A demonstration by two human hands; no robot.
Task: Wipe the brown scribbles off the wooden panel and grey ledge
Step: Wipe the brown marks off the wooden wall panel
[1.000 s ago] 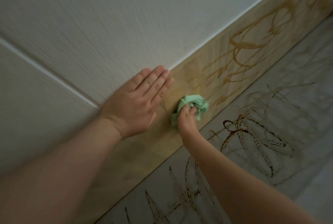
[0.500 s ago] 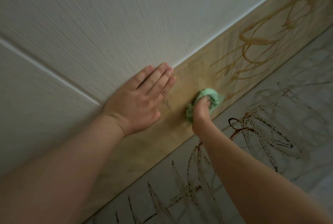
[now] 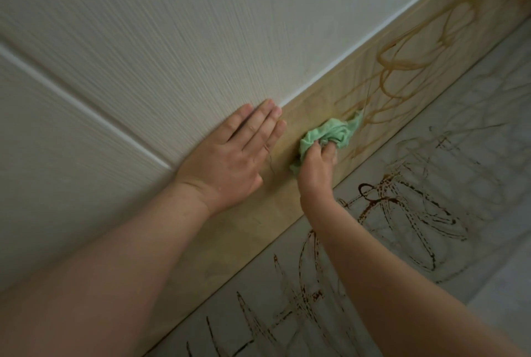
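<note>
A light wooden panel [image 3: 253, 227] runs diagonally from lower left to upper right. Brown scribbles [image 3: 408, 55] loop over its upper right stretch; the part left of the cloth looks plain. My right hand [image 3: 317, 167] grips a crumpled green cloth [image 3: 330, 134] and presses it against the panel at the edge of the scribbles. My left hand [image 3: 230, 155] lies flat with straight fingers, partly on the white wall and partly on the panel. Below the panel, the grey ledge [image 3: 474, 184] carries dark brown scribbles [image 3: 402, 207].
A white textured wall [image 3: 172, 40] with a raised seam [image 3: 86, 112] fills the upper left. A thin white strip [image 3: 359, 49] divides wall from panel. My forearms cross the lower part of the view.
My right hand has slid the green cloth up and to the right along the panel, toward the scribbles. My left hand has stayed flat on the wall.
</note>
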